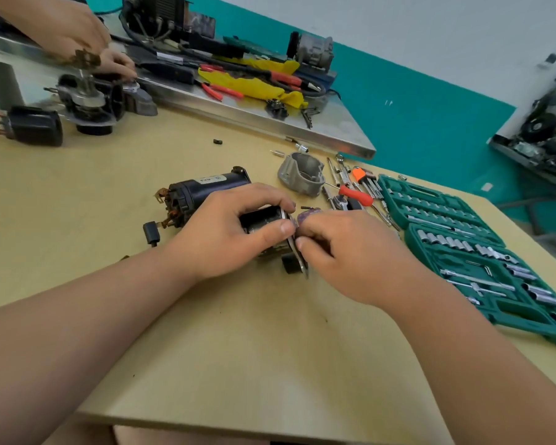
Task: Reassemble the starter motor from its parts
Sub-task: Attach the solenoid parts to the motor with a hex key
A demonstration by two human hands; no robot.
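My hands are covering most of the dark motor housing (259, 220) on the worktop (238, 348). My left hand (228, 231) is curling round it; my right hand (350, 252) is pinching its metal end plate (298, 261), fingertips mostly hidden.

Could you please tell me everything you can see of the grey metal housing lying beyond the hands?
The grey housing is a dull cast piece, aluminium by its look, hollow, with a wide round opening facing up toward the camera and a flanged rim. It lies tilted on the tan table, beyond the left hand and the right hand, left of the red-handled screwdriver. Neither touches it.
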